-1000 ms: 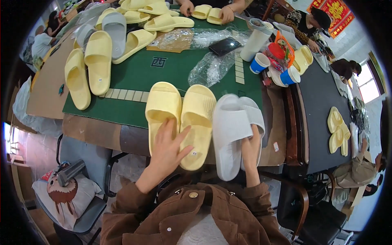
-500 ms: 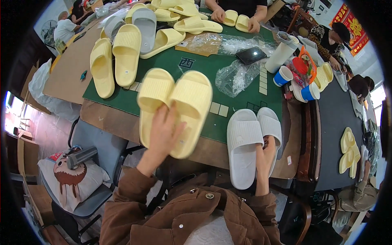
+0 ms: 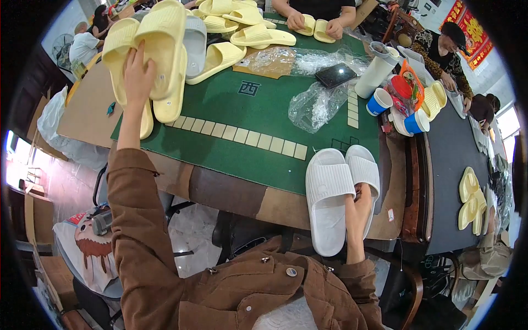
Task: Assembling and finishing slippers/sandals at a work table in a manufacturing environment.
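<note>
My left hand (image 3: 138, 77) is closed on a pair of yellow slippers (image 3: 162, 41), fingers tucked under their straps. The pair is up at the far left, over another pair of yellow slippers (image 3: 169, 110) that it partly covers. A grey slipper (image 3: 194, 52) and one more yellow slipper (image 3: 220, 61) lie just right of it. Near the table's front edge, my right hand (image 3: 358, 212) grips a pair of white slippers (image 3: 328, 214). Its fingertips go under the right slipper's strap and are partly hidden.
The green mat (image 3: 220, 159) has a printed row of pale rectangles. Clear plastic wrap (image 3: 316, 107), a dark phone (image 3: 336, 75), a white tumbler (image 3: 375, 74) and paper cups (image 3: 379, 102) are on it. Across the table, another person's hands (image 3: 297, 22) hold small yellow slippers. A chair (image 3: 113, 286) stands left.
My left hand has carried the yellow slippers from the middle to the far left, over the other slippers there. My right hand and the white slippers have stayed in place.
</note>
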A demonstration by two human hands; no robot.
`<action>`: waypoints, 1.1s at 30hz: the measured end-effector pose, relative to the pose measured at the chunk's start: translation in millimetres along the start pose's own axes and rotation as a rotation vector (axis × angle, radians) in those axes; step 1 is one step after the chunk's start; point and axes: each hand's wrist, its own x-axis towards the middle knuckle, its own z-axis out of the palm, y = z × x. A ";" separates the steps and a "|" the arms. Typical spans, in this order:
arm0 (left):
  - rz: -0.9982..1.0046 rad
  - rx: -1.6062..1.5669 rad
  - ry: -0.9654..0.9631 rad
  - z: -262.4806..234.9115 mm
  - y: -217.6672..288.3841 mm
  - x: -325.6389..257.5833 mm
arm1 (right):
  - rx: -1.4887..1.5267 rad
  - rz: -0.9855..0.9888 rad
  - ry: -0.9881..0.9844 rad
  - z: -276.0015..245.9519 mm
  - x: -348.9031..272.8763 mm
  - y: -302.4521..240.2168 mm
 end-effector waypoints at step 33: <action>-0.146 0.443 -0.472 21.6 47.8 -121.0 | 0.015 0.008 -0.002 -1.7 -3.5 -5.8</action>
